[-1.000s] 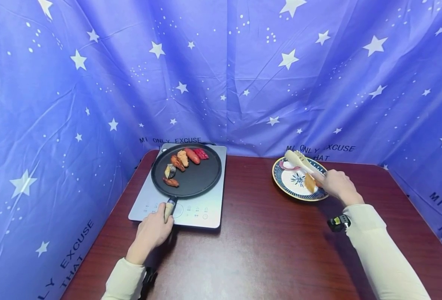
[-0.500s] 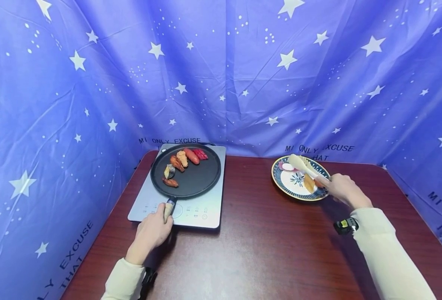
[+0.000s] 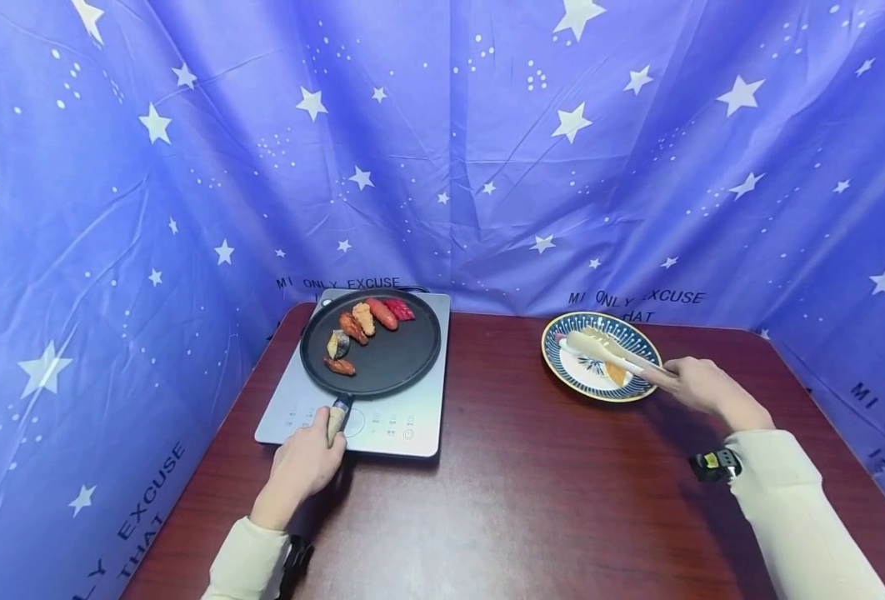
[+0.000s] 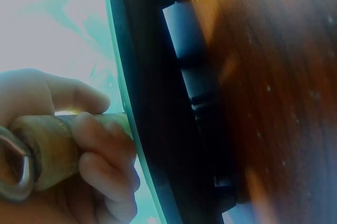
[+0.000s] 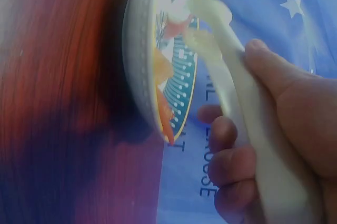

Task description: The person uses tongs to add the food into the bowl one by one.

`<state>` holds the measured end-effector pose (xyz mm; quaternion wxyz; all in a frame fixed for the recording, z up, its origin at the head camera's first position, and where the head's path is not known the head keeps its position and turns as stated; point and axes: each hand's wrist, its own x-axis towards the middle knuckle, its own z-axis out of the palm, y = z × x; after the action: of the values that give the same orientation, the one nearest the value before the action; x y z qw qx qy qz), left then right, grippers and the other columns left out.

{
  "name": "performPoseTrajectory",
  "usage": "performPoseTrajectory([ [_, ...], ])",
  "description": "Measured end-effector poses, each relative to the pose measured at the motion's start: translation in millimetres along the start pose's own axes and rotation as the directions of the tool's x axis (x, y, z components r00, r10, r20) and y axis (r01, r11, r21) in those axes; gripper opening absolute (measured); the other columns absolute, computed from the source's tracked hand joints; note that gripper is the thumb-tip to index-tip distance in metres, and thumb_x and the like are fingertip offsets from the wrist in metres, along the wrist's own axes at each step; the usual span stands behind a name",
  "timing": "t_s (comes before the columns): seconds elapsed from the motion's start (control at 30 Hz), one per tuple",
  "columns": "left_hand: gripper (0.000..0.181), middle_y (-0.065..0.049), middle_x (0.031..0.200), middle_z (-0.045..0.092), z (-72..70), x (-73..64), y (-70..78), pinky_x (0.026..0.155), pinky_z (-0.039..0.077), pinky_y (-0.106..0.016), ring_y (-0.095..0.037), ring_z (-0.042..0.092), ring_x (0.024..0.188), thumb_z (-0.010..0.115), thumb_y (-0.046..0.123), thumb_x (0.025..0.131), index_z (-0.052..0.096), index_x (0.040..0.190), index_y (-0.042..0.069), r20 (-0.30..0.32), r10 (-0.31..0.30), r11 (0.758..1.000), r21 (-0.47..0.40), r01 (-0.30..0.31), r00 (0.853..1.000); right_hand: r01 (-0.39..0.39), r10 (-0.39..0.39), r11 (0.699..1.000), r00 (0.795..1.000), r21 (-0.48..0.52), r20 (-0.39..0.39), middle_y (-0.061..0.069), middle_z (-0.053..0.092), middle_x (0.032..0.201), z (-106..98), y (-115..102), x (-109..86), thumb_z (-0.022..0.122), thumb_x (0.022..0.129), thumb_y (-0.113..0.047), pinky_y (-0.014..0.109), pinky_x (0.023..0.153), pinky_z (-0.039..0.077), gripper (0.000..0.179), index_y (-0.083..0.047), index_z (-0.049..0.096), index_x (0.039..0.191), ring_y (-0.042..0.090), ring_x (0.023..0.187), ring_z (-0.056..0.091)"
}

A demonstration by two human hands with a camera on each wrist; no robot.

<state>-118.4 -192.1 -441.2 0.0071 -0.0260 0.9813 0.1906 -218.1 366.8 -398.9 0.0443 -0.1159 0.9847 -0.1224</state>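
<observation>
- Left hand (image 3: pixel 307 458): fingers curled round the pale, cylindrical wooden handle (image 3: pixel 336 421); a grey metal ring (image 4: pixel 25 182) is fitted at the handle's near end.
- Round black frying pan (image 3: pixel 397 362): resting flat on the silver, rectangular cooktop (image 3: pixel 423 417), its handle toward the person.
- Pan contents, in an arc along the left and far sides: small reddish-brown piece (image 3: pixel 340 367), yellow-and-dark chunk (image 3: pixel 337 345), glazed brown piece (image 3: pixel 353 327), golden breaded piece (image 3: pixel 363 317), smooth red sausage (image 3: pixel 382 313), deep red slab (image 3: pixel 401 310).
- Right hand (image 3: pixel 705 387): thumb and fingers clasped on the cream-coloured tongs (image 5: pixel 245 84), whose two arms stand apart, tips over the plate; contact with the food cannot be told.
- Round blue-and-white patterned plate (image 3: pixel 573 386), yellow-rimmed: well apart from the cooktop, bearing an orange-tan piece (image 3: pixel 617 376) and a white rounded piece (image 5: pixel 180 8).
- Support: dark red, wood-grained table (image 3: pixel 525 500); behind, a blue star-printed curtain (image 3: pixel 412 217).
</observation>
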Motion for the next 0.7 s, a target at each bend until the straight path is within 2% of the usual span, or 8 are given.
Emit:
performPoseTrajectory([
  [0.13, 0.046, -0.019, 0.077, 0.059, -0.4, -0.1, 0.5, 0.054, 0.043, -0.045, -0.032, 0.059, 0.065, 0.049, 0.028, 0.088, 0.043, 0.125, 0.003, -0.001, -0.001, 1.0, 0.0, 0.001, 1.0, 0.011, -0.012, 0.998, 1.0, -0.056, -0.01, 0.001, 0.049, 0.065, 0, 6, 0.0, 0.049, 0.094, -0.047, 0.045, 0.062, 0.041, 0.043, -0.008, 0.065, 0.089, 0.025, 0.068, 0.053],
  [0.27, 0.045, -0.019, 0.077, 0.059, -0.2, -0.3, 0.8, 0.054, 0.043, -0.045, -0.032, 0.059, 0.065, 0.05, 0.028, 0.088, 0.043, 0.125, 0.003, 0.0, -0.003, 1.0, -0.002, 0.003, 1.0, -0.007, 0.007, 0.997, 1.0, -0.071, 0.005, 0.009, 0.058, 0.075, 1, 9, 1.5, 0.049, 0.093, -0.051, 0.053, 0.064, 0.043, 0.051, -0.002, 0.065, 0.101, 0.034, 0.076, 0.059],
  [0.33, 0.045, -0.019, 0.077, 0.059, -0.1, -0.4, 0.8, 0.054, 0.043, -0.045, -0.032, 0.059, 0.065, 0.05, 0.028, 0.088, 0.043, 0.125, 0.003, 0.0, -0.004, 1.0, -0.004, 0.004, 1.0, -0.005, 0.006, 0.997, 1.0, -0.072, 0.011, 0.011, 0.058, 0.076, 2, 9, 2.8, 0.05, 0.093, -0.051, 0.054, 0.065, 0.043, 0.052, -0.001, 0.065, 0.102, 0.035, 0.076, 0.059],
  [0.43, 0.045, -0.019, 0.077, 0.059, 0.0, -0.4, 0.8, 0.054, 0.043, -0.045, -0.032, 0.058, 0.065, 0.05, 0.028, 0.088, 0.044, 0.125, 0.003, -0.004, -0.003, 1.0, -0.006, 0.003, 1.0, 0.004, -0.002, 0.998, 1.0, -0.064, 0.019, 0.008, 0.055, 0.07, 4, 6, 5.8, 0.051, 0.093, -0.049, 0.051, 0.065, 0.043, 0.049, -0.003, 0.065, 0.095, 0.031, 0.071, 0.057],
  [0.53, 0.045, -0.019, 0.077, 0.059, 0.1, -0.1, 0.9, 0.054, 0.043, -0.045, -0.032, 0.059, 0.065, 0.05, 0.028, 0.088, 0.044, 0.125, 0.003, -0.009, -0.002, 1.0, -0.005, 0.002, 1.0, -0.007, 0.008, 0.998, 1.0, -0.064, 0.025, 0.003, 0.046, 0.062, 6, 3, 9.2, 0.051, 0.092, -0.052, 0.044, 0.059, 0.04, 0.046, -0.009, 0.059, 0.078, 0.024, 0.062, 0.05],
  [0.63, 0.045, -0.019, 0.077, 0.059, 0.6, 0.4, 0.6, 0.055, 0.043, -0.046, -0.032, 0.059, 0.066, 0.05, 0.028, 0.088, 0.044, 0.125, 0.003, -0.011, -0.004, 1.0, -0.005, 0.004, 1.0, -0.016, 0.019, 0.997, 0.999, -0.079, 0.03, 0.002, 0.044, 0.06, 8, 0, 13.0, 0.052, 0.09, -0.054, 0.043, 0.057, 0.039, 0.046, -0.012, 0.056, 0.073, 0.023, 0.062, 0.05],
  [0.7, 0.045, -0.019, 0.077, 0.059, 1.0, 0.6, 0.5, 0.055, 0.043, -0.046, -0.032, 0.059, 0.066, 0.05, 0.028, 0.088, 0.044, 0.125, 0.003, -0.011, -0.007, 1.0, -0.007, 0.007, 1.0, -0.019, 0.022, 0.996, 0.999, -0.09, 0.028, 0.005, 0.049, 0.062, 9, -1, 15.2, 0.051, 0.089, -0.057, 0.046, 0.057, 0.041, 0.05, -0.01, 0.059, 0.075, 0.027, 0.063, 0.054],
])
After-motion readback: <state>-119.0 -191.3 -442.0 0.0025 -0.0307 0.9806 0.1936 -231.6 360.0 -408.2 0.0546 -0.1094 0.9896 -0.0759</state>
